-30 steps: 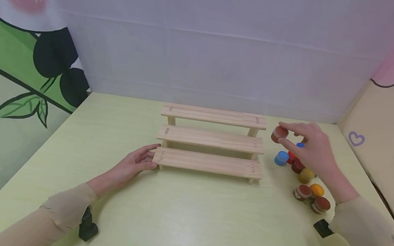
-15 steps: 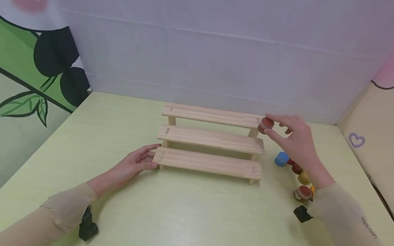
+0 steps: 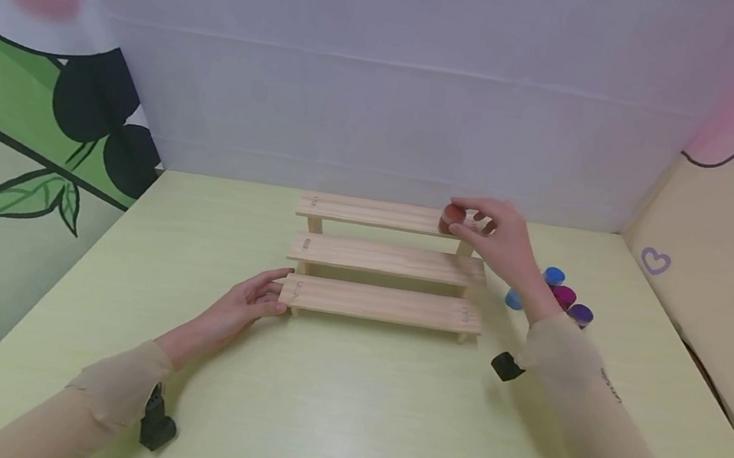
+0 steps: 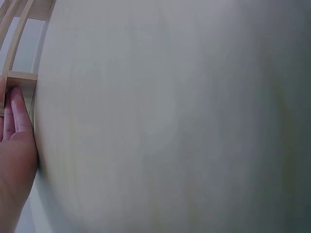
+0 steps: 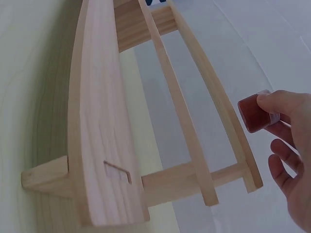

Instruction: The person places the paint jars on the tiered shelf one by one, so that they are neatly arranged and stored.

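A three-step wooden display rack [image 3: 388, 260] stands on the table. My right hand [image 3: 503, 239] pinches a small reddish-brown jar [image 3: 452, 219] between thumb and fingertips, at the right part of the rack's top step. In the right wrist view the jar [image 5: 255, 112] has a see-through rim and sits just above the top board [image 5: 214, 92]; a narrow gap seems to part them. My left hand [image 3: 244, 304] holds the left end of the lowest step. In the left wrist view its fingers [image 4: 20, 109] reach under a board, by a wooden support [image 4: 22, 76].
Right of the rack, partly behind my right wrist, stand several small jars: a blue one [image 3: 553, 276], a magenta one [image 3: 564, 297], a purple one [image 3: 581, 315] and a light blue one [image 3: 514, 299]. A pale cloth wall [image 3: 381, 122] rises behind the table.
My right hand has carried the reddish-brown jar leftward from beside the rack to over its top step. The left hand has kept its hold on the rack's end.
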Tool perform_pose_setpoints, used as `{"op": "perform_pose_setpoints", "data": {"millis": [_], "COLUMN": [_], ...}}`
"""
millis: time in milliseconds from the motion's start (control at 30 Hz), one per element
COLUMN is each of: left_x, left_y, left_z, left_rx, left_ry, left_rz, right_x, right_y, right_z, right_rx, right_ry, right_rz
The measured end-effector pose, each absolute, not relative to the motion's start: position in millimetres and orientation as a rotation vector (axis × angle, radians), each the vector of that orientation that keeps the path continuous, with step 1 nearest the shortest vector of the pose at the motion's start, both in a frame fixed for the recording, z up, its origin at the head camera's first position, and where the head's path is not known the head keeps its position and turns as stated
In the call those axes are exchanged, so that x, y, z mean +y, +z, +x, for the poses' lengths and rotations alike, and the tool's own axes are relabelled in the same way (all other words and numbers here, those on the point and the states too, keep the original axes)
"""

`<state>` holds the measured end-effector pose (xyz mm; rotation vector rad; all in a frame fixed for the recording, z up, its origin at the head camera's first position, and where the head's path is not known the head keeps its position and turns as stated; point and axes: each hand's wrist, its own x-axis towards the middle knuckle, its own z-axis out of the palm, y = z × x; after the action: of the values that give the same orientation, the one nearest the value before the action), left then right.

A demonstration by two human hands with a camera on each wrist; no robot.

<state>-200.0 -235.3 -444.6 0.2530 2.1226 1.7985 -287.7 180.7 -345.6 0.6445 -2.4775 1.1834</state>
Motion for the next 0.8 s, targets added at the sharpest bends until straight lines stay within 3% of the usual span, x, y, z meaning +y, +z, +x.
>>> {"op": "perform_pose_setpoints", "data": {"millis": [800], "left_x": [-236.1], "left_y": [-442.5], "left_z": [-199.3], "left_rx": [2.105], "left_ry": [1.799], "left_rz": [0.241], "right_x": [88.2], "right_y": [-330.8], "right_z": [-311.6], "right_rx": [-2.508], "right_ry": [1.492], "right_rz": [0.749]}}
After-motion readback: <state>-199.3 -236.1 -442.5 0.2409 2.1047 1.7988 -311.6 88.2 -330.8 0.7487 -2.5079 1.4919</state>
